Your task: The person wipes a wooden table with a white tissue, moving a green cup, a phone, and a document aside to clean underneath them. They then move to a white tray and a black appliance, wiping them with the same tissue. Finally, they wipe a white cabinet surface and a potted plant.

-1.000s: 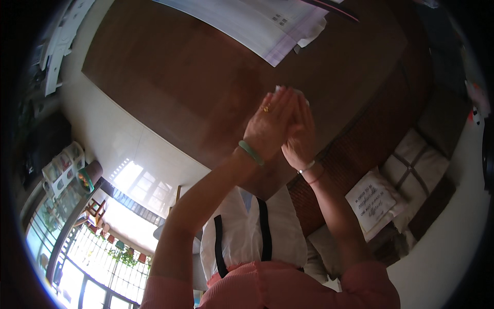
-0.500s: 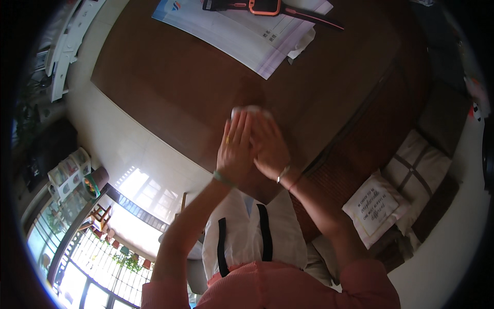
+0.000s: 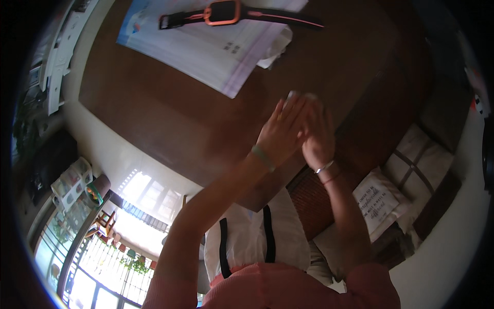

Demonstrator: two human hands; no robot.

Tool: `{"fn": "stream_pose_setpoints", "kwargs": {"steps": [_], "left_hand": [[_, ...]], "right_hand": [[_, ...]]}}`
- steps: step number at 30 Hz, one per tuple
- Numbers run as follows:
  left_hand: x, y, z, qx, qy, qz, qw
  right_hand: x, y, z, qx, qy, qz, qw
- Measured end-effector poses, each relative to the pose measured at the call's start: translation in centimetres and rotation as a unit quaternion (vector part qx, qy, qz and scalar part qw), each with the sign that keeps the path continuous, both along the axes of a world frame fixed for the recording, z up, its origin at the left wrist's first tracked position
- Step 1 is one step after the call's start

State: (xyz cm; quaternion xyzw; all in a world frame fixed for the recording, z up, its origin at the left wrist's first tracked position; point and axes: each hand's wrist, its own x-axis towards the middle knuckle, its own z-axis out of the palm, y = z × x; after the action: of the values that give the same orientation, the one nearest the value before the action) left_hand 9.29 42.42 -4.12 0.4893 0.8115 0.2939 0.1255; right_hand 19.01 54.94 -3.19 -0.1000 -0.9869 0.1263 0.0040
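My left hand (image 3: 282,131) lies with its fingers stretched out, tilted against my right hand (image 3: 318,139), over the right part of the brown table (image 3: 154,103). A small white thing (image 3: 292,94) peeks out at the fingertips, mostly hidden under the hands; it looks like a folded tissue or cloth, but I cannot tell for sure. Both hands are a little blurred, their fingers flat rather than curled. Beyond them, a smartwatch (image 3: 222,12) with an orange case and dark strap rests on a white and lilac plastic packet (image 3: 206,62).
A crumpled white piece (image 3: 275,49) sticks out by the packet's right edge. Right of the table stands a seat with a reddish-brown woven cover (image 3: 316,216), a printed white cushion (image 3: 378,203) and a larger pale cushion (image 3: 422,165). Potted plants (image 3: 135,262) line a bright window at lower left.
Both hands have moved together to the right across the table, the white thing still at their fingertips. The watch and packet appear lower and further left, as the view has shifted.
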Motion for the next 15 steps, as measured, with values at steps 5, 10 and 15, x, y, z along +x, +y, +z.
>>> {"fn": "stream_pose_setpoints", "kwargs": {"steps": [5, 10, 15], "left_hand": [[-7.3, 8.6, 2.4, 0.070, 0.160, 0.106, 0.979], [-10.5, 7.7, -0.4, -0.048, 0.152, 0.136, 0.978], [-8.6, 5.4, -1.2, -0.093, 0.261, 0.113, 0.954]], "right_hand": [[-8.6, 12.3, -1.9, 0.084, 0.144, -0.047, 0.985], [-16.0, 12.7, -3.1, 0.062, 0.193, -0.068, 0.977], [-16.7, 11.3, -2.8, 0.026, 0.240, -0.087, 0.966]]}}
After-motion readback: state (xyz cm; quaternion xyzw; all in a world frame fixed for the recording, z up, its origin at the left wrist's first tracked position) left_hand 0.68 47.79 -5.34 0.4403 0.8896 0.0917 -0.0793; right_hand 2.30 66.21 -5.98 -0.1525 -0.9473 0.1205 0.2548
